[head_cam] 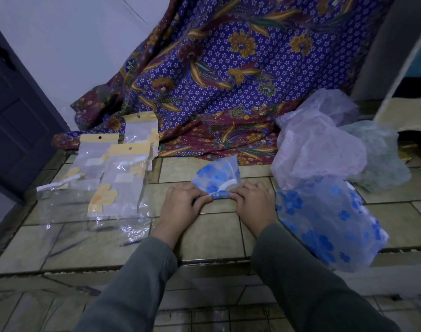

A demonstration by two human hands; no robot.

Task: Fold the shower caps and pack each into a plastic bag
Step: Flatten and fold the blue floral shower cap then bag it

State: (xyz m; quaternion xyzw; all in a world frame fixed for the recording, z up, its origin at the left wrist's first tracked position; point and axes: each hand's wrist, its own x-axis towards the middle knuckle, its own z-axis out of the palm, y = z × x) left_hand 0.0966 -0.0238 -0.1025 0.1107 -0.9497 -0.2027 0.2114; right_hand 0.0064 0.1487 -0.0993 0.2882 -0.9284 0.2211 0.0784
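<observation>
Grey sleeves (137, 279) nearest, reaching out over tiled floor (212, 236). Left hand (180, 204) and right hand (255, 202) both pinching near edge of blue-flowered shower cap (216, 176), seemingly rolled already. Keep roll tight, press air out, edges even. Unfolded caps (324, 212) heaped just right; packed plastic bags (118, 178) lying left.

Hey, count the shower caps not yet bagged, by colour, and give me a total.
Blue-flowered caps: 2, one being folded and one loose on the right
Pale lilac caps: 2
Pale green caps: 1
Total: 5
</observation>
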